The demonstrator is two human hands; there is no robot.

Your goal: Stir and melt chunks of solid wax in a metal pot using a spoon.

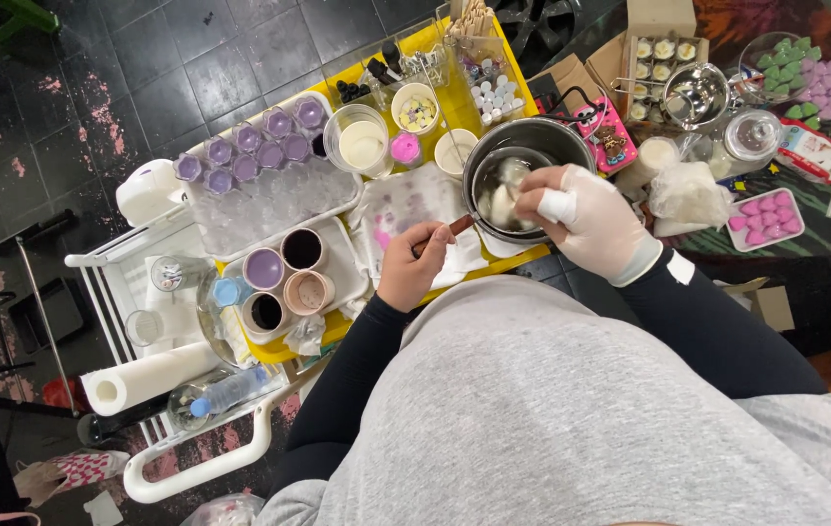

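Hazard: left hand [413, 265] clenched round the wooden handle [446, 230] of the steel pot [522, 156], gloved right hand [586, 219] pinching a white lump [503, 202] inside; a slackened grip likely tips contents over the yellow tray [522, 255]

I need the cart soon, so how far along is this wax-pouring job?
Done: some purple-filled cups stand in the mould tray. In hand: the left hand holds the pot handle, and the gloved right hand reaches into the metal pot of pale lumps. Left: most clear tray cavities look unfilled.
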